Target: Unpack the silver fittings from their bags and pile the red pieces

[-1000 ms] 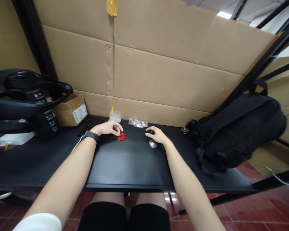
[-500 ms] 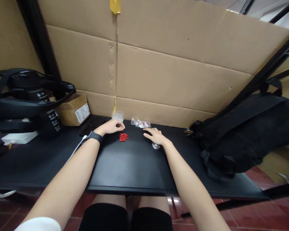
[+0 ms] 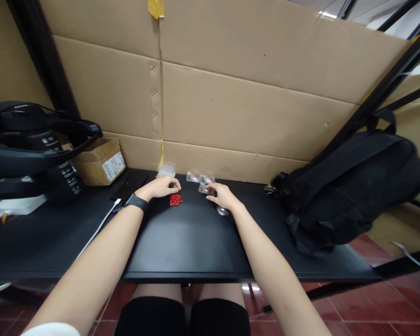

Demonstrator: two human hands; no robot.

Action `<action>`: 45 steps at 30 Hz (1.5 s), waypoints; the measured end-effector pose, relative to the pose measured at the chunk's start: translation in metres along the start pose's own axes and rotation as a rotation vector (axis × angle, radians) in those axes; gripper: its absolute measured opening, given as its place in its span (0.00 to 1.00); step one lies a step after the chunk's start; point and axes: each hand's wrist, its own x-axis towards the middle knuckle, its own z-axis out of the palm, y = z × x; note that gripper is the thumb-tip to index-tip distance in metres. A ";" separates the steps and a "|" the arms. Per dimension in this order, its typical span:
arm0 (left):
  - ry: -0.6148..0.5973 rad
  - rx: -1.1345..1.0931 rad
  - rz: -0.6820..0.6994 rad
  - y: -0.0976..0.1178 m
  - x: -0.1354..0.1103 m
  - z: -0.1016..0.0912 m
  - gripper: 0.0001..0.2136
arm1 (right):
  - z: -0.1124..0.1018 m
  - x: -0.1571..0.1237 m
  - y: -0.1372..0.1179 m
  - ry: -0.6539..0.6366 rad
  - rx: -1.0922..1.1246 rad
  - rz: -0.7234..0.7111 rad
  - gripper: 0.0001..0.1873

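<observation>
My right hand (image 3: pixel 222 196) has its thumb and fingers closed on the edge of a small clear plastic packet (image 3: pixel 203 188) with a round metallic piece inside. Two similar packets, a left one (image 3: pixel 193 177) and a right one (image 3: pixel 207 178), lie just behind it. Under my right palm, a round silver tin-like object (image 3: pixel 223 211) shows in part. My left hand (image 3: pixel 162 186) rests on the table with fingers curled toward the thumb; whatever it may hold is hidden. Right beside it is a small heap of red looped pieces (image 3: pixel 175 199).
On the black table (image 3: pixel 185 247), clear plastic bags (image 3: pixel 166 169) and a dark flat phone-like object (image 3: pixel 129 184) sit behind my left arm. A cardboard box (image 3: pixel 100 161) and black headgear (image 3: pixel 38 144) stand left, a black backpack (image 3: pixel 353 186) right. A cardboard wall (image 3: pixel 231 107) closes the back.
My right hand has gone from spread fingers to gripping one packet, now pulled forward from the row. My left hand stays near the red pieces. The view has shifted slightly.
</observation>
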 end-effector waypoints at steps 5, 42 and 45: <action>-0.023 0.103 0.039 0.017 0.000 -0.001 0.10 | -0.003 -0.001 -0.001 0.036 0.063 0.002 0.13; 0.637 0.288 0.246 0.111 0.001 0.029 0.18 | -0.024 -0.001 -0.030 0.707 0.655 0.128 0.16; 0.530 0.361 0.315 0.117 -0.001 0.030 0.20 | -0.024 -0.002 -0.038 0.664 0.680 0.104 0.15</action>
